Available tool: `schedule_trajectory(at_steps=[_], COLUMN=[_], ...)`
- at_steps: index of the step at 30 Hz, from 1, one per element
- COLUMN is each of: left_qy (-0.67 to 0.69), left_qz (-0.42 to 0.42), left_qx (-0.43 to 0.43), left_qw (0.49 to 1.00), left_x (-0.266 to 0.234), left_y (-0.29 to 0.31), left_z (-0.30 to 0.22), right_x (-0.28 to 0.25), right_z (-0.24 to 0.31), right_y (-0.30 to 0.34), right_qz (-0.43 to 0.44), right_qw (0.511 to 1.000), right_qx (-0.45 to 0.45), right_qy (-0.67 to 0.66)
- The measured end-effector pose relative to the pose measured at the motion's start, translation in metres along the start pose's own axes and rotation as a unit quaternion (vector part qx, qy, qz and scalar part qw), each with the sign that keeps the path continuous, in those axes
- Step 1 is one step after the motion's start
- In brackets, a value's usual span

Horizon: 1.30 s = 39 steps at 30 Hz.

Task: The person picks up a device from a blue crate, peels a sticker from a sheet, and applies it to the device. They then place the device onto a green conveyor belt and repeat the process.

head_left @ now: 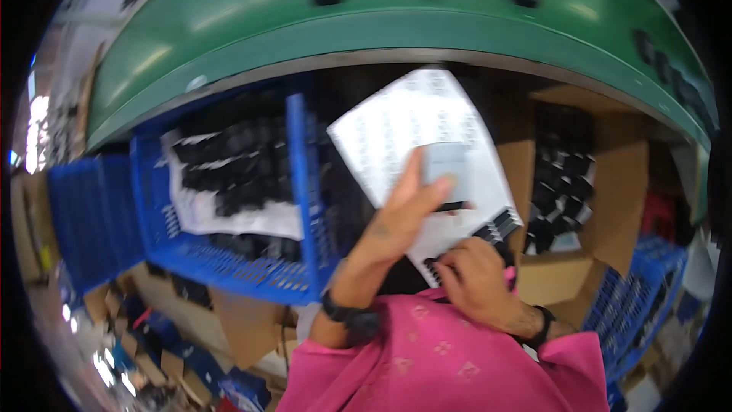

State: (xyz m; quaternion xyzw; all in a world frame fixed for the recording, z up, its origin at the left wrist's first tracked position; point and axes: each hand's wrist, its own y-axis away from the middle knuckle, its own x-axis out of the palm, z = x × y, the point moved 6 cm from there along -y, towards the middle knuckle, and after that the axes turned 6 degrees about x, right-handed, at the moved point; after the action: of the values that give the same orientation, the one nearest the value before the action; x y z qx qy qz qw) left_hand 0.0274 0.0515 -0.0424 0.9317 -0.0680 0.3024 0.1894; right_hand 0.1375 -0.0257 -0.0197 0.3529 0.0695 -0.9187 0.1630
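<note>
In the head view, the left hand [406, 207] is clamping a pale grey flat device [444, 159], thumb across its face, and it's hovering or resting over the middle of a white printed sheet [389, 130]; blur is hiding which. The right hand [482, 276] is working apart from it, fingers curling by the sheet's lower corner, beside a row of small black pieces [497, 226] lining the lower right edge; whether those fingers are pinching a piece, I cannot tell. Here's the danger: the thumb is lying over the device's face, so a lopsided squeeze could be tipping it loose. The sheet is slanting just off the near edge of the green counter [229, 40], its support not showing, so a tug at that lower corner could be sliding the black pieces off the edge. And look at the sides: a blue crate [300, 183] is standing left and a cardboard box [621, 191] is gaping right, both holding dark pieces, so anything slipping off the sheet's right edge could be dropping into the box and getting lost among lookalikes.
</note>
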Motion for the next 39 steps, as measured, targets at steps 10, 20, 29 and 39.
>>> schedule_trajectory(at_steps=[10, 20, 29, 39], left_qy=[-0.142, -0.207, -0.23, -0.26], left_qz=[0.119, 0.129, 0.129, 0.121], left_qx=[-0.016, -0.008, -0.008, 0.009], left_qw=[0.983, 0.97, 0.965, 0.958], left_x=[0.036, 0.053, 0.055, 0.054], left_y=[0.016, 0.035, 0.035, 0.034], left_z=[-0.014, -0.032, -0.035, -0.037], right_x=[-0.089, -0.092, -0.089, -0.087], right_z=[-0.009, 0.01, 0.01, 0.009], right_y=[-0.031, -0.053, -0.056, -0.058], right_qz=[-0.069, -0.039, -0.03, -0.02], right_qw=[0.854, 0.803, 0.807, 0.816], right_qx=[0.2, 0.195, 0.212, 0.214], right_qy=[-0.475, -0.561, -0.55, -0.537])
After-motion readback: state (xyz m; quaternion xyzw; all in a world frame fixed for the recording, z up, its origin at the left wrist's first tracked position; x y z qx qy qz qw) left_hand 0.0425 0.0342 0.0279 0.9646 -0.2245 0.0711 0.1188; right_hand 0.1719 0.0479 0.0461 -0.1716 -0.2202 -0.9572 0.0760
